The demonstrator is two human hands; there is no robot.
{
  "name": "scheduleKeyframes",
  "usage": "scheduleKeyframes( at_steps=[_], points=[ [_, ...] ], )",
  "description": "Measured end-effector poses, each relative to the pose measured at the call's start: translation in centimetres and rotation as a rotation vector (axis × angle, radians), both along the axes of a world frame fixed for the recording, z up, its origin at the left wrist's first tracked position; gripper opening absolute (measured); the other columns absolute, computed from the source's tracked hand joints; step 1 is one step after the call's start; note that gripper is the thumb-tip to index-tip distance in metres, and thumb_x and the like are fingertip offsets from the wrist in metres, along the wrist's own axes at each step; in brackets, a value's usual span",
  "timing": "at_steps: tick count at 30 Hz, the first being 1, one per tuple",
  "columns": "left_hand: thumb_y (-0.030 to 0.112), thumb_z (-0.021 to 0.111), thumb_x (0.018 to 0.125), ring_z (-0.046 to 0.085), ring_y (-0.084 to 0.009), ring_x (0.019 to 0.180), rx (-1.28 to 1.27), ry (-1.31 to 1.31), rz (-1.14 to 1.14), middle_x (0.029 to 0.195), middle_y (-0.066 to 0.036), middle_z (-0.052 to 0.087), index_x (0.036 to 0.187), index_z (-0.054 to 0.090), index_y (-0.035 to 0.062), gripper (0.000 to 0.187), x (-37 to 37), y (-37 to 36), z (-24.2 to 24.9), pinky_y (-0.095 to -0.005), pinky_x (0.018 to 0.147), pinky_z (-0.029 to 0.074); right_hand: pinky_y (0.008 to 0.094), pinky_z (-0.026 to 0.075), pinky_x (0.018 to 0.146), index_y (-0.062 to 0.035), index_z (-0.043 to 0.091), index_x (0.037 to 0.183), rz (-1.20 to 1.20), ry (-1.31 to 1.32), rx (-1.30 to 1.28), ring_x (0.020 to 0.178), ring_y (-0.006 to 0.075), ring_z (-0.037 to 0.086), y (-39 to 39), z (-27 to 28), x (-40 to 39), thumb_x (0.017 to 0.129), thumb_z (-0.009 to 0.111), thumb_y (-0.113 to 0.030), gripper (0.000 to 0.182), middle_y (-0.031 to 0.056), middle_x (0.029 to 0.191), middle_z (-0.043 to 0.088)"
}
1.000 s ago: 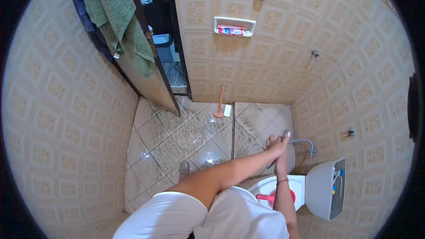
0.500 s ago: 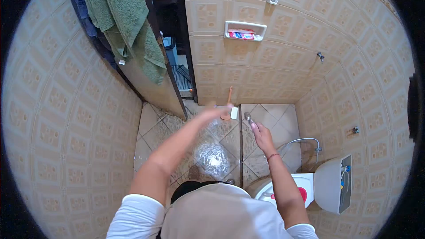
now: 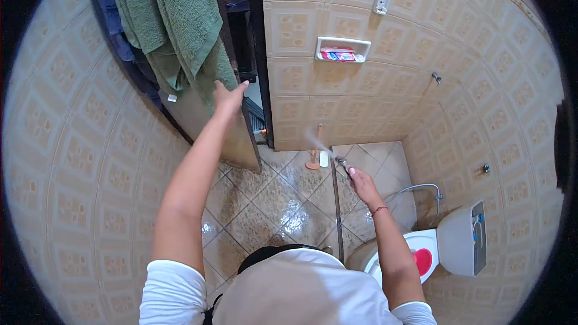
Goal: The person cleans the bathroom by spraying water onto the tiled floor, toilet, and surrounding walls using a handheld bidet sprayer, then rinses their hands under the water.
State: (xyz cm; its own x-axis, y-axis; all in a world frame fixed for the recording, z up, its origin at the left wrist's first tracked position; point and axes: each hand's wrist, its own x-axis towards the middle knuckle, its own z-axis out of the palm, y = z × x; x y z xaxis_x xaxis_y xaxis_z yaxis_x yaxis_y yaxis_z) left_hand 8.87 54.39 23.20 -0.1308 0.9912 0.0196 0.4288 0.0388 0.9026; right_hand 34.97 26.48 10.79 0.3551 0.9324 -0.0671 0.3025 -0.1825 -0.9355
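Note:
My right hand (image 3: 365, 186) is wrapped round a spray nozzle (image 3: 342, 161), low over the tiled floor. A jet of water (image 3: 318, 143) leaves it toward the base of the far wall. My left hand (image 3: 228, 99), fingers spread, reaches to the door (image 3: 232, 132) near its free edge. It overlaps the lower end of a green towel (image 3: 183, 18) that hangs over the door. A long-handled brush (image 3: 313, 165) and a small white object (image 3: 324, 159) stand by the foot of the wall where the jet points.
A toilet (image 3: 430, 238) with an uncovered tank and a red object (image 3: 423, 261) in its bowl stands at right. A thin hose (image 3: 415, 188) runs from the right wall. The wet floor (image 3: 271, 198) shines. A soap niche (image 3: 343, 50) holds packets.
My left hand has swung from above the brush leftward and up to the door. Water now sprays from the nozzle. The view has shifted slightly.

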Motion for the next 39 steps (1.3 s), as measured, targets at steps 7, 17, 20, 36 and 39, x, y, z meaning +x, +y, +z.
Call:
scheduleKeyframes(
  at_steps=[7, 17, 20, 36, 39],
  points=[
    [0.032, 0.061, 0.066, 0.017, -0.0262, 0.124, 0.765, 0.744, -0.228, 0.129, -0.013, 0.028, 0.120, 0.037, 0.0082, 0.064, 0.3, 0.1, 0.9, -0.0494, 0.095, 0.015, 0.0241, 0.030, 0.047, -0.0036, 0.046, 0.068, -0.007, 0.000, -0.073, 0.051, 0.0084, 0.033, -2.9, -2.4, -0.6, 0.086, 0.039, -0.035, 0.037, -0.0020, 0.054, 0.034],
    [0.041, 0.059, 0.066, 0.006, -0.0228, 0.127, 0.782, 1.503, -0.551, 0.135, -0.005, 0.019, 0.125, 0.033, 0.0178, 0.068, -1.9, 4.0, 4.2, -0.0563, 0.096, 0.008, 0.0217, 0.026, 0.043, -0.0061, 0.047, 0.065, -0.148, 0.050, -0.252, 0.047, 0.0067, 0.031, -8.2, -4.4, -1.0, 0.085, 0.038, -0.040, 0.040, -0.0037, 0.053, 0.035],
    [0.040, 0.059, 0.067, 0.006, -0.0239, 0.127, 0.771, 1.387, -0.570, 0.135, -0.004, 0.017, 0.126, 0.031, 0.0191, 0.068, -1.5, 3.8, 4.5, -0.0577, 0.095, 0.009, 0.0229, 0.026, 0.043, -0.0063, 0.046, 0.064, -0.137, -0.077, -0.226, 0.046, 0.0073, 0.031, -9.6, -5.5, 0.2, 0.085, 0.038, -0.040, 0.041, -0.0031, 0.053, 0.035],
    [0.023, 0.064, 0.064, 0.018, -0.0340, 0.122, -0.183, 0.567, -0.400, 0.134, -0.020, 0.008, 0.128, 0.025, 0.0116, 0.076, -20.4, -26.6, -14.1, -0.0403, 0.099, 0.019, 0.0257, 0.030, 0.044, -0.0020, 0.050, 0.066, 0.096, -0.114, -0.314, 0.045, 0.0100, 0.038, -18.1, -6.3, 4.9, 0.085, 0.033, -0.042, 0.047, 0.0008, 0.048, 0.041],
    [0.020, 0.064, 0.064, 0.028, -0.0360, 0.117, -0.231, 0.533, -0.231, 0.131, -0.027, 0.012, 0.126, 0.024, 0.0043, 0.076, -25.7, -35.2, -21.0, -0.0351, 0.094, 0.030, 0.0263, 0.030, 0.043, -0.0034, 0.049, 0.065, 0.284, 0.119, -0.414, 0.044, 0.0112, 0.039, -19.3, -4.8, 2.6, 0.086, 0.029, -0.043, 0.049, 0.0016, 0.048, 0.041]
  ],
)
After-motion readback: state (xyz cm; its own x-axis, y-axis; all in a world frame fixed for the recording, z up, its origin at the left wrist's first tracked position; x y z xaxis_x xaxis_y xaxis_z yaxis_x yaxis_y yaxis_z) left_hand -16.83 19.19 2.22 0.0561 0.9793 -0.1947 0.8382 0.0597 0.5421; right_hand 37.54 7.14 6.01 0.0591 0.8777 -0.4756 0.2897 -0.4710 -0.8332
